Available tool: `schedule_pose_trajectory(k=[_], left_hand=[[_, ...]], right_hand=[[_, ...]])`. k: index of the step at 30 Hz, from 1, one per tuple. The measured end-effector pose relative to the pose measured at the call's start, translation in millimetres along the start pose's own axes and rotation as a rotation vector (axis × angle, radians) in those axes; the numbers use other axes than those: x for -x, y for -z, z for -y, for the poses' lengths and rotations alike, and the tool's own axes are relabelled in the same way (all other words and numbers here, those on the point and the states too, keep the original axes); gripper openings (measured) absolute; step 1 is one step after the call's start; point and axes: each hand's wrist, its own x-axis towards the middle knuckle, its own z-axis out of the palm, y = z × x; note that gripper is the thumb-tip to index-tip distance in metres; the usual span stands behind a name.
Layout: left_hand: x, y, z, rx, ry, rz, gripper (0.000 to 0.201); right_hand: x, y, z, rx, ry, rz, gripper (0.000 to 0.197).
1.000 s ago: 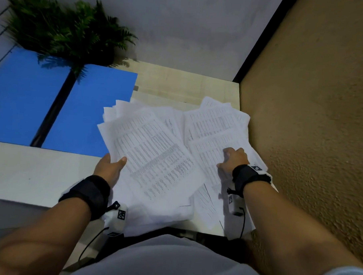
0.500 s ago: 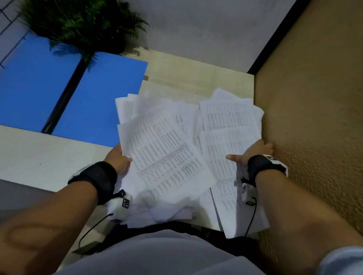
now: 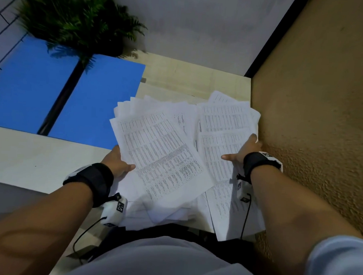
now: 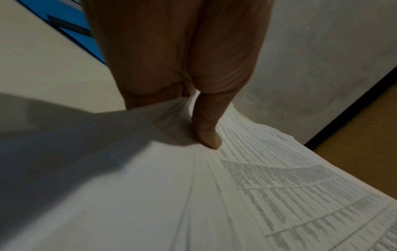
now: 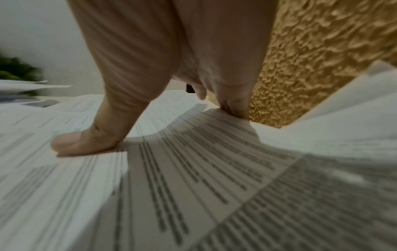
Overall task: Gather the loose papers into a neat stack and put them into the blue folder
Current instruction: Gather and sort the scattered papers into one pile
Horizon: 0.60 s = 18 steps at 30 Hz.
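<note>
A loose, fanned pile of printed papers [image 3: 165, 155] lies on the pale table [image 3: 40, 160], its near edge hanging over the front. My left hand [image 3: 119, 161] grips the pile's left edge, thumb on top [image 4: 206, 134] and fingers hidden under the sheets. My right hand [image 3: 241, 152] grips the right-hand sheets [image 5: 193, 169], thumb [image 5: 71, 144] pressed on top and fingers curled round the edge. The blue folder [image 3: 95, 100] lies open and flat at the left, just beyond the pile's left corner.
A green fern-like plant [image 3: 77, 22] stands behind the folder at the back left. A rough tan wall [image 3: 312, 122] runs right beside the table's right edge, close to my right hand. A grey wall [image 3: 191, 23] closes the back.
My right hand has turned from lying flat on the right sheets to gripping their outer edge. The two halves of the pile have drawn closer together. My left hand keeps its hold.
</note>
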Motion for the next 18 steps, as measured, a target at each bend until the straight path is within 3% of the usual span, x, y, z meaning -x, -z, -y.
schedule_pose_trajectory(k=[3, 8, 10, 13, 15, 18], left_hand=[[15.5, -3.0, -16.5, -0.040, 0.027, -0.009, 0.093], [21.9, -4.7, -22.9, -0.044, 0.029, -0.022, 0.093], [32.7, -9.2, -34.3, -0.051, 0.032, -0.024, 0.089], [39.2, -15.1, -42.1, -0.100, 0.042, -0.077, 0.080], [39.7, -15.8, -43.9, -0.120, 0.037, -0.097, 0.076], [37.4, -15.3, -44.8, -0.114, 0.037, -0.098, 0.071]], right_hand=[[-2.4, 6.5, -1.5, -0.064, -0.008, -0.091, 0.140], [-8.0, 20.0, 4.3, 0.089, 0.013, -0.138, 0.132], [-3.5, 22.6, 10.2, 0.082, 0.018, -0.138, 0.106], [4.2, 23.9, 14.6, 0.115, 0.064, -0.092, 0.044], [12.8, 28.5, 16.1, 0.089, 0.106, -0.100, 0.031], [38.1, 58.0, 27.0, -0.050, 0.203, -0.260, 0.029]])
